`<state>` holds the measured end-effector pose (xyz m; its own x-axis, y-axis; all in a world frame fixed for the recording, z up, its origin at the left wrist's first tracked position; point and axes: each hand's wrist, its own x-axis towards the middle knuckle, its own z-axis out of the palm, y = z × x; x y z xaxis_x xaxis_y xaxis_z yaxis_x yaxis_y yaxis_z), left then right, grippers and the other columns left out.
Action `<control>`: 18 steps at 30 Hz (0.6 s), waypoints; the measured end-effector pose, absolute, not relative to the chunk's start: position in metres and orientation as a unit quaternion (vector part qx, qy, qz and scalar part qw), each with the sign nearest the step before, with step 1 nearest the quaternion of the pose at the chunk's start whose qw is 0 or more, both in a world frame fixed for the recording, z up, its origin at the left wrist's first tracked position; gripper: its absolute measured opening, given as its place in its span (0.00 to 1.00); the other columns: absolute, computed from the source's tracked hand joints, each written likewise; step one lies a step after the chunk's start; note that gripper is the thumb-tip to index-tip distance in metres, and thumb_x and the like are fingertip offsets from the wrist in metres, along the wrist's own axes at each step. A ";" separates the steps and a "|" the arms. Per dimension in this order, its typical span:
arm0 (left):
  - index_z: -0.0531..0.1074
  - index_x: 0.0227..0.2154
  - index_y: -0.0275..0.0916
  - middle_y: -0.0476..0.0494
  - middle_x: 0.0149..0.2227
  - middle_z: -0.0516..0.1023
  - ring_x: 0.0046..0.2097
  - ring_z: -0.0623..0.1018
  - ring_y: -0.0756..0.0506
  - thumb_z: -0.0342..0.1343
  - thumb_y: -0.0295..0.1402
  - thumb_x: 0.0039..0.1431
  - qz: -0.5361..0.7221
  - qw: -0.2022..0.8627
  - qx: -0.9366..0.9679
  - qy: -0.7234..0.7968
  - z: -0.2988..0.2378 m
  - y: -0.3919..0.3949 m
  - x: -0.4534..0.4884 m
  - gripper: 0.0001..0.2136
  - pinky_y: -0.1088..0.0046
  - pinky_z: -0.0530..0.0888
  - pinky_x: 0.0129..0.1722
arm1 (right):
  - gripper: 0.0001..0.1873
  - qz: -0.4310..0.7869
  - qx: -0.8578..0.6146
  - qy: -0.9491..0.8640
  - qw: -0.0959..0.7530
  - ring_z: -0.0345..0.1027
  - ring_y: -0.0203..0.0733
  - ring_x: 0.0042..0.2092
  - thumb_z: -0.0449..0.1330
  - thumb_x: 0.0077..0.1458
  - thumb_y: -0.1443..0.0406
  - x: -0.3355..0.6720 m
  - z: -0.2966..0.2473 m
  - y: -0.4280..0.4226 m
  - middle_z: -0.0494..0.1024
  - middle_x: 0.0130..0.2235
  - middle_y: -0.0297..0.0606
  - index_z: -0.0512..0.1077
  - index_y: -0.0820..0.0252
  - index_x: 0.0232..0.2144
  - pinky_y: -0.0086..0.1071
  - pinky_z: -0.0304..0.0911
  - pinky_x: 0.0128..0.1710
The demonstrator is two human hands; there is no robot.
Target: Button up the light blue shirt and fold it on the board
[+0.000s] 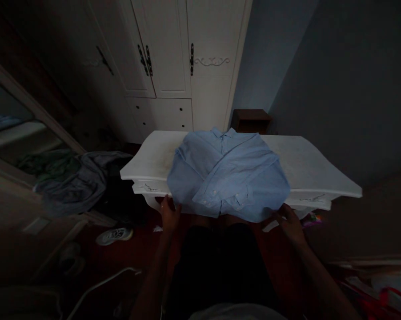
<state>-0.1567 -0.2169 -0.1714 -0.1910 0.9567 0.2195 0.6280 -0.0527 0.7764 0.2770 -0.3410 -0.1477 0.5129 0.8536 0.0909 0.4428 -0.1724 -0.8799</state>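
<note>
A light blue button-up shirt (200,164) lies spread on a white table (303,164), its collar toward the far edge. Both sleeves are folded inward across the front, with the cuffs crossing near the middle. The lower part of the shirt hangs over the table's near edge. At the shirt's lower left corner, my left hand (170,217) is closed on the cloth edge. My right hand (290,226) pinches the lower right corner. The dim light partly hides the fingertips of both hands.
A white wardrobe (170,80) stands behind the table, beside a small brown cabinet (252,116). Grey clothes (77,186) are heaped at the left. On the red floor are a shoe (114,236) and a white cable (100,284). A wall (360,89) rises at the right.
</note>
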 end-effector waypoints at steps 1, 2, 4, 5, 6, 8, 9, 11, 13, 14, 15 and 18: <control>0.59 0.59 0.35 0.29 0.57 0.67 0.60 0.67 0.36 0.57 0.37 0.53 0.404 0.202 0.608 0.653 -0.171 -0.215 -0.159 0.30 0.56 0.65 0.60 | 0.30 0.228 -0.734 -0.441 0.463 0.71 0.58 0.49 0.62 0.47 0.47 0.277 -0.149 -0.342 0.78 0.48 0.47 0.71 0.57 0.48 0.53 0.62 0.53; 0.59 0.59 0.34 0.29 0.58 0.67 0.61 0.67 0.36 0.57 0.37 0.53 0.403 0.205 0.615 0.647 -0.171 -0.213 -0.161 0.30 0.56 0.64 0.60 | 0.30 0.233 -0.735 -0.439 0.460 0.71 0.58 0.49 0.63 0.46 0.47 0.276 -0.150 -0.343 0.78 0.47 0.46 0.72 0.57 0.47 0.53 0.62 0.52; 0.60 0.58 0.33 0.29 0.56 0.68 0.59 0.69 0.37 0.55 0.38 0.54 0.394 0.221 0.631 0.631 -0.170 -0.210 -0.164 0.29 0.57 0.65 0.59 | 0.28 0.237 -0.733 -0.440 0.461 0.71 0.58 0.47 0.63 0.45 0.46 0.274 -0.153 -0.345 0.78 0.45 0.45 0.73 0.57 0.43 0.53 0.63 0.51; 0.62 0.57 0.33 0.30 0.55 0.70 0.57 0.71 0.37 0.55 0.39 0.55 0.391 0.231 0.634 0.625 -0.170 -0.210 -0.166 0.27 0.57 0.66 0.58 | 0.27 0.236 -0.731 -0.442 0.463 0.71 0.57 0.46 0.63 0.45 0.46 0.271 -0.154 -0.347 0.78 0.45 0.45 0.73 0.57 0.42 0.52 0.63 0.50; 0.64 0.54 0.34 0.32 0.52 0.73 0.54 0.72 0.38 0.54 0.41 0.56 0.390 0.240 0.635 0.622 -0.170 -0.210 -0.167 0.25 0.58 0.67 0.57 | 0.27 0.237 -0.727 -0.445 0.467 0.71 0.56 0.46 0.63 0.45 0.46 0.269 -0.155 -0.348 0.78 0.45 0.44 0.73 0.56 0.42 0.52 0.64 0.50; 0.69 0.46 0.35 0.36 0.45 0.76 0.48 0.75 0.40 0.53 0.45 0.55 0.396 0.260 0.630 0.616 -0.169 -0.211 -0.170 0.21 0.60 0.70 0.53 | 0.25 0.248 -0.715 -0.449 0.475 0.72 0.55 0.46 0.63 0.46 0.48 0.263 -0.157 -0.351 0.78 0.45 0.44 0.72 0.56 0.43 0.49 0.65 0.49; 0.70 0.42 0.36 0.38 0.42 0.76 0.45 0.76 0.41 0.53 0.47 0.55 0.401 0.273 0.625 0.612 -0.168 -0.213 -0.171 0.19 0.62 0.71 0.50 | 0.25 0.257 -0.708 -0.450 0.480 0.72 0.54 0.45 0.64 0.47 0.48 0.260 -0.158 -0.352 0.78 0.45 0.44 0.71 0.56 0.43 0.48 0.66 0.48; 0.71 0.34 0.37 0.42 0.35 0.76 0.39 0.76 0.43 0.54 0.49 0.53 0.410 0.294 0.607 0.614 -0.167 -0.217 -0.174 0.18 0.65 0.73 0.44 | 0.25 0.273 -0.694 -0.446 0.495 0.72 0.52 0.45 0.64 0.47 0.50 0.255 -0.160 -0.354 0.78 0.45 0.44 0.69 0.57 0.43 0.46 0.67 0.48; 0.70 0.30 0.38 0.44 0.31 0.75 0.34 0.74 0.45 0.55 0.50 0.52 0.422 0.300 0.586 0.623 -0.164 -0.222 -0.177 0.18 0.68 0.73 0.38 | 0.24 0.276 -0.687 -0.435 0.512 0.72 0.51 0.45 0.64 0.46 0.50 0.254 -0.163 -0.355 0.78 0.44 0.44 0.68 0.57 0.42 0.45 0.67 0.47; 0.70 0.30 0.38 0.45 0.30 0.75 0.33 0.74 0.46 0.55 0.50 0.52 0.431 0.297 0.577 0.627 -0.162 -0.225 -0.180 0.18 0.69 0.73 0.36 | 0.24 0.278 -0.687 -0.429 0.517 0.72 0.51 0.45 0.64 0.45 0.50 0.255 -0.165 -0.356 0.78 0.43 0.44 0.68 0.57 0.41 0.45 0.67 0.47; 0.69 0.30 0.38 0.45 0.29 0.75 0.32 0.74 0.46 0.54 0.50 0.51 0.440 0.295 0.570 0.628 -0.160 -0.227 -0.183 0.18 0.70 0.73 0.35 | 0.24 0.281 -0.689 -0.423 0.517 0.72 0.51 0.44 0.64 0.44 0.50 0.257 -0.165 -0.357 0.78 0.43 0.44 0.67 0.57 0.40 0.45 0.68 0.45; 0.71 0.32 0.38 0.46 0.28 0.75 0.31 0.74 0.46 0.54 0.51 0.51 0.446 0.291 0.564 0.631 -0.152 -0.234 -0.194 0.19 0.71 0.72 0.32 | 0.24 0.303 -0.699 -0.415 0.498 0.73 0.51 0.42 0.64 0.42 0.51 0.267 -0.163 -0.363 0.78 0.40 0.44 0.68 0.58 0.38 0.44 0.69 0.41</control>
<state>-0.1942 -0.2339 -0.1523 -0.1951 0.9714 0.1356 0.4515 -0.0338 0.8916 0.2669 -0.3625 -0.1626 0.4727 0.8811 -0.0105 0.2787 -0.1608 -0.9468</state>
